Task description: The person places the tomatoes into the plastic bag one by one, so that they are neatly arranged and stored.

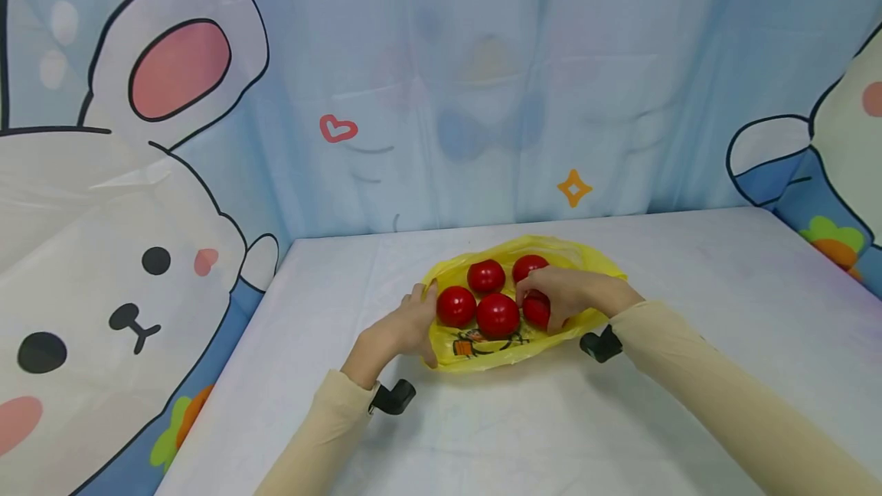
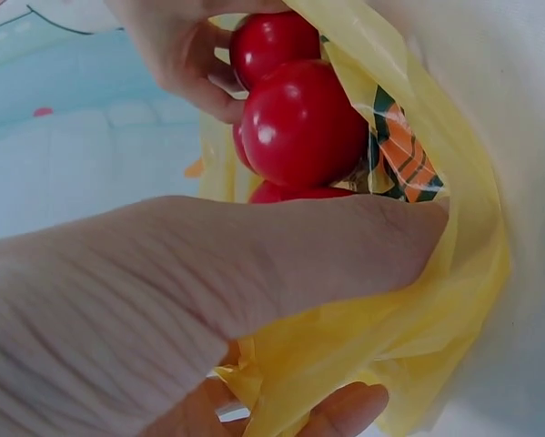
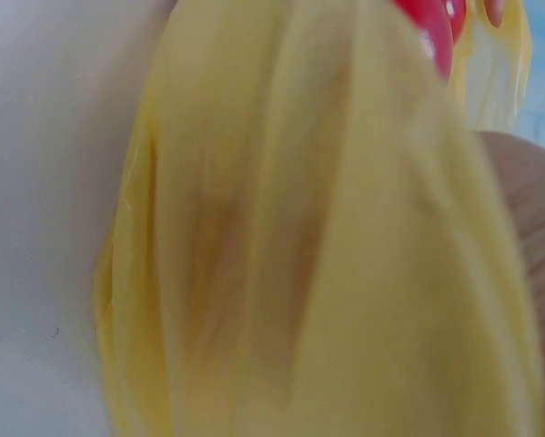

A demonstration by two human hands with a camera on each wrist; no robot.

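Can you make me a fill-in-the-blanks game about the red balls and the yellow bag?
1. The bag lying on the table is ___.
2. The head view shows ___ red balls on the bag.
3. The left hand holds the bag's ___ edge.
4. The right hand touches a ___ ball.

Missing words: yellow; five; left; red

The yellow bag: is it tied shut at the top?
No, the yellow bag lies open on the table, with the red tomatoes showing inside it.
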